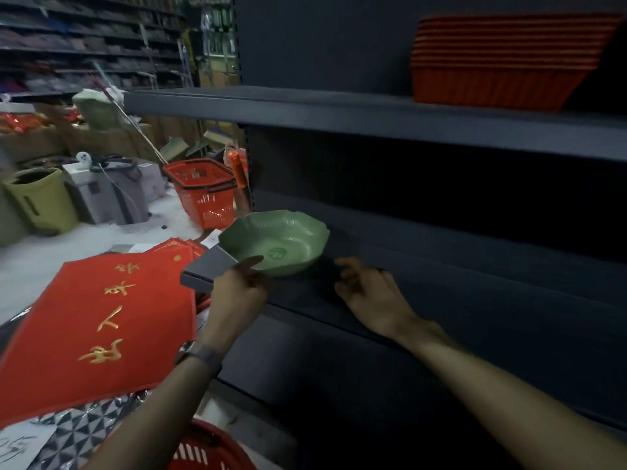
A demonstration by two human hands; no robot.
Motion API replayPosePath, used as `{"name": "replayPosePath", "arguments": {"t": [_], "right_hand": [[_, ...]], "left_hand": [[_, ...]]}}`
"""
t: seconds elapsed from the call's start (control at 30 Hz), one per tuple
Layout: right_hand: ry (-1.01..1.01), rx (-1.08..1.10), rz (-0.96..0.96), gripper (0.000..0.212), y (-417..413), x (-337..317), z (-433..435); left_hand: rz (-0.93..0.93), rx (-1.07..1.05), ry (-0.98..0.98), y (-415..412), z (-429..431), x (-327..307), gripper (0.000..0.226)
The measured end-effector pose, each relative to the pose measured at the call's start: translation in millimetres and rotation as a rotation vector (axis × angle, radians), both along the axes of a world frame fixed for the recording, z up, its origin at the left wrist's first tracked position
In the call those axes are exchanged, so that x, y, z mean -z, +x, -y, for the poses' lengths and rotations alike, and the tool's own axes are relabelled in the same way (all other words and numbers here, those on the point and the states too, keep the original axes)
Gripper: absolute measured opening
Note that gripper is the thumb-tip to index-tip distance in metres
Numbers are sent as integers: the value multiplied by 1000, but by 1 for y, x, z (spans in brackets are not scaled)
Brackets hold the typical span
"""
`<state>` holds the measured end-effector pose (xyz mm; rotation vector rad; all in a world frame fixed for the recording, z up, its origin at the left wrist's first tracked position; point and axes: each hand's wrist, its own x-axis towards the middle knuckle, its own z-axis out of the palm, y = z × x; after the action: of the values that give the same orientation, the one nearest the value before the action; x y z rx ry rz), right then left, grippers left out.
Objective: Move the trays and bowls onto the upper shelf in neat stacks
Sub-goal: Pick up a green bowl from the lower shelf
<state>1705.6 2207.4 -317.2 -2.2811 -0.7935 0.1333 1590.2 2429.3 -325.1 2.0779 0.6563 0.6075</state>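
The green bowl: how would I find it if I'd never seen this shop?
Look at the dark grey shelving on the right, then the shelf below the one holding stacked red trays. At its left end sits the green bowl, the left hand holding its near rim. It alone is pale green with a wavy rim.

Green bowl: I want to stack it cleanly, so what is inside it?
The bowl holds only a round green label on its bottom. The left hand hides part of its near rim.
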Motion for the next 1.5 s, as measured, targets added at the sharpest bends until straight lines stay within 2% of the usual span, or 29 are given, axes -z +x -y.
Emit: {"name": "replayPosePath", "arguments": {"t": [0.1, 0.2, 0.43, 0.57, 0.63, 0.73, 0.87, 0.93, 0.97, 1.1, 1.17, 1.2, 1.27, 1.33, 1.4, 1.47, 1.5], "right_hand": [[-36, 8, -23, 57, 12, 13, -21], [-76, 6, -36, 64, 25, 19, -39], [-165, -16, -31, 66, 50, 18, -64], [-195, -17, -24, 56, 57, 18, -74], [-193, -15, -22, 45, 57, 19, -76], [-174, -20, -8, 25, 54, 22, -73], [-138, -36, 17, 20, 43, 25, -60], [-71, -48, 8, 18, 34, 28, -50], [-43, -51, 2, 17, 29, 31, -45], [28, -42, -35, 23, 11, 32, -30], [51, -40, -94, 28, 6, 24, -25], [66, -36, -154, 38, 4, 20, -24], [153, -12, -289, 60, 3, 12, -25], [261, 56, -348, 69, 9, 10, -35], [363, 146, -419, 63, 19, 11, -47], [425, 218, -527, 48, 32, 17, -58], [415, 233, -557, 40, 37, 20, -61]], "left_hand": [[-37, -34, -19, 17, -19, 10, 52], [-158, -35, 45, 35, -32, 14, 62], [-287, -25, 142, 56, -43, 24, 54], [-310, -21, 142, 59, -42, 30, 46], [-286, -17, 175, 56, -38, 32, 35], [-259, -22, 205, 51, -36, 32, 32], [-262, 12, 222, 38, -34, 27, 26], [-246, 34, 188, 28, -30, 25, 17], [-238, 37, 159, 23, -28, 27, 19], [-138, 45, 71, 11, -29, 35, 44], [0, 57, -76, 8, -31, 35, 63], [60, 48, -193, 7, -32, 33, 64], [104, 21, -391, 11, -38, 32, 58], [58, -35, -437, 18, -48, 29, 50], [-20, -85, -432, 24, -50, 24, 34], [-70, -91, -471, 27, -45, 19, 15], [-79, -86, -494, 27, -42, 17, 12]]}}
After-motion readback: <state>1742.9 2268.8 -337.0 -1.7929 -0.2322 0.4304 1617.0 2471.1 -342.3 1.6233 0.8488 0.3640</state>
